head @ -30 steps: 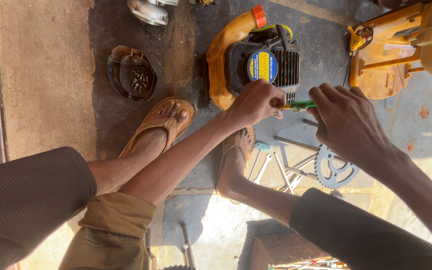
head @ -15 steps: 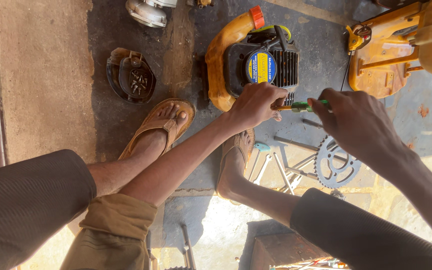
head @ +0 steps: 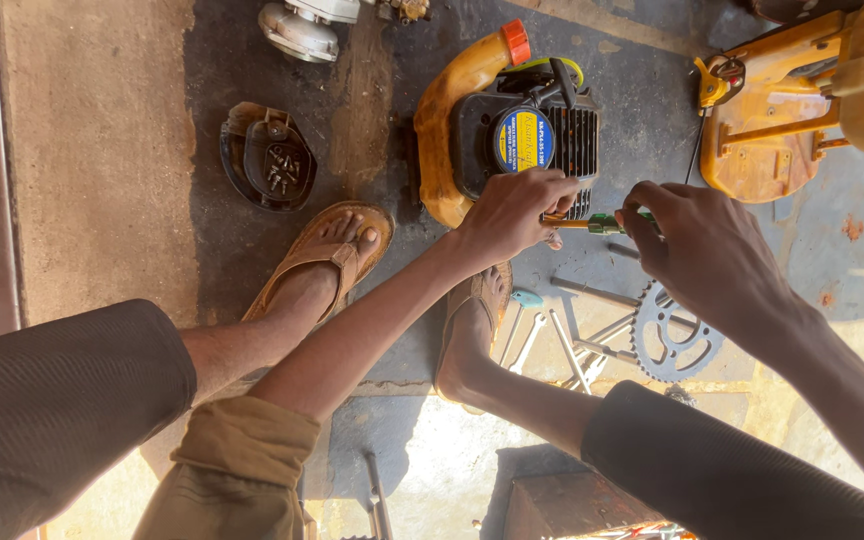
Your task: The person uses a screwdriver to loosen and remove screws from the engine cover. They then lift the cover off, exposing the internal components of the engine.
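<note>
Your left hand [head: 514, 210] & right hand [head: 697, 245] both pinch the green screwdriver [head: 597, 224] at the yellow-black engine [head: 507, 130], grips closed tight.

I note a glossy yellow plastic engine [head: 472, 110], a bare metal sprocket [head: 674, 338], and rough, stained concrete floor [head: 102, 150].

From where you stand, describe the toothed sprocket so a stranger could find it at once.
Start at the yellow and black engine on the dark floor. Below it, under the right hand, lies a pile of wrenches. The sprocket lies at its right edge: the only round, toothed piece among straight tools.
</note>
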